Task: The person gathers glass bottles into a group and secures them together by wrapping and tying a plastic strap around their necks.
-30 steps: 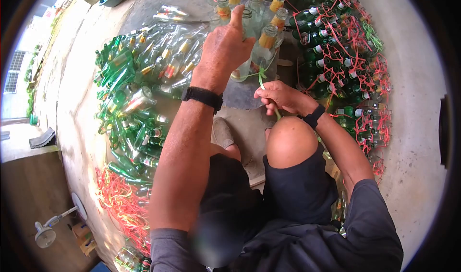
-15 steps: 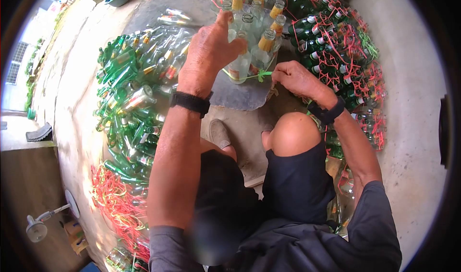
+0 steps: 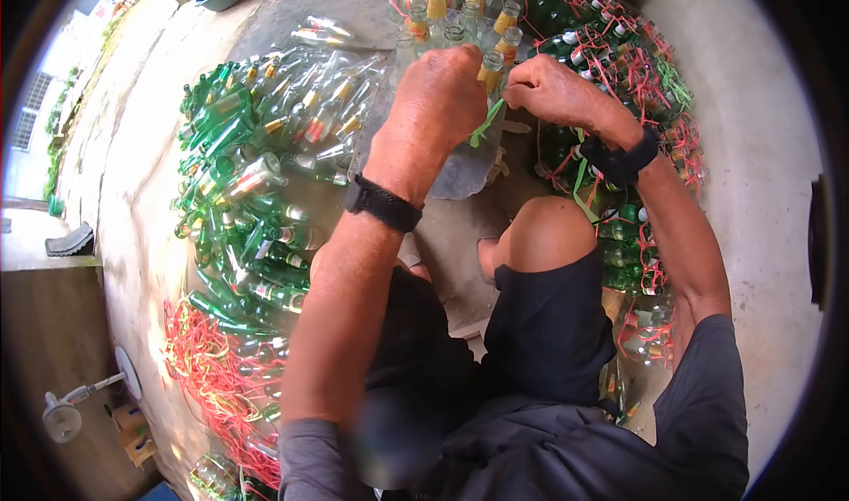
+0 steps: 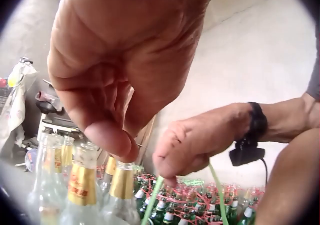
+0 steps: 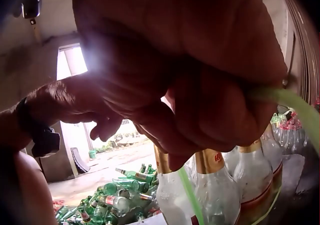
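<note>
My right hand (image 3: 553,90) grips a green plastic strap (image 3: 498,112) in its curled fingers, just right of the bottle group; in the right wrist view the strap (image 5: 191,197) runs down from the fingers. Beside it, my left hand (image 3: 439,94) hangs above the near bottles with fingers loosely bent, and nothing shows in it. In the left wrist view its fingertips (image 4: 122,152) overlap the top of a gold-necked bottle (image 4: 121,187); whether they touch cannot be told. Clear bottles (image 3: 454,34) stand upright together on a grey surface (image 3: 451,181), partly hidden by the left hand.
Loose green and clear bottles (image 3: 234,178) lie in a heap on the left. On the right are green bottles bound with red straps (image 3: 619,85). A pile of red straps (image 3: 208,359) lies lower left, near a fan (image 3: 64,420). My knee (image 3: 548,236) is below the right hand.
My left hand has drawn back from its pointing reach, its fingers now bent. The right hand has risen with the green strap from near the knee to beside the bottle necks.
</note>
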Tool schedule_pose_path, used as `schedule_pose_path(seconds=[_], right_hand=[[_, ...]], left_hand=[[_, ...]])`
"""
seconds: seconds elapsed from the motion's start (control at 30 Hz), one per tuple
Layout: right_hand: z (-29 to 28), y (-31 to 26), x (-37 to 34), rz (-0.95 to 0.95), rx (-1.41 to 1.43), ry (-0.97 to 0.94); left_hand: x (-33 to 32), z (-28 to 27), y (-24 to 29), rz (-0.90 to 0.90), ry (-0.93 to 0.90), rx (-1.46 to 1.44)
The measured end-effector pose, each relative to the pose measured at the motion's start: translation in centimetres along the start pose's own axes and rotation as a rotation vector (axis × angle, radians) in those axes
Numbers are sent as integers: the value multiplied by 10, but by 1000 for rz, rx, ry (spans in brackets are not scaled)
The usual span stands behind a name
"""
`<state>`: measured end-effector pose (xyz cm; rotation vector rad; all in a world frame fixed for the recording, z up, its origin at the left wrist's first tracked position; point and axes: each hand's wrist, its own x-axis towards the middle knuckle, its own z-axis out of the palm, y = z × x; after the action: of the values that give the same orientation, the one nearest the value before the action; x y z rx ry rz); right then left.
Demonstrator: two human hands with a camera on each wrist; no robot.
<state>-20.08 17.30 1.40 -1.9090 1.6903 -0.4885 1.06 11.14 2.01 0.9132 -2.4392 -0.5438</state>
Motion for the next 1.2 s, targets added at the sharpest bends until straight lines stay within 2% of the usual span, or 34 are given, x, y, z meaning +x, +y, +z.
schedule_pose_path(seconds=[0.07, 0.2, 0.27, 0.3, 0.57, 0.63, 0.7, 0.73, 0.77, 0.93, 1.13, 1.2], right_hand=[[-2, 1, 5, -26, -33, 10], [-8, -4, 11, -57, -95, 51], [-13, -4, 14, -56, -108, 56], [-16, -3, 18, -93, -161, 56], [-30, -16, 32, -154, -298, 73], [-29, -16, 36, -145, -356, 120], [-29, -10, 41, -184, -349, 146], [-28, -7, 45, -226, -343, 172], [-29, -5, 47, -226, -341, 170], [-39, -8, 53, -182, -273, 104], [-33, 0, 64, -236, -219, 162], [-33, 2, 65, -194, -184, 145]], left_hand=[[-2, 7, 1, -3, -78, 4], [-1, 28, 5, 35, -39, 21], [4, 35, 4, -91, -88, -43], [6, 41, 1, -90, -87, -43], [9, 87, -1, -151, 171, -284], [14, 92, -4, -168, 152, -295], [16, 98, -8, -188, 130, -307], [16, 102, -9, -183, 189, -328], [16, 106, -11, -178, 248, -348], [11, 109, -5, -179, 263, -329], [11, 113, -4, -187, 283, -360], [10, 115, -4, -189, 287, -361]])
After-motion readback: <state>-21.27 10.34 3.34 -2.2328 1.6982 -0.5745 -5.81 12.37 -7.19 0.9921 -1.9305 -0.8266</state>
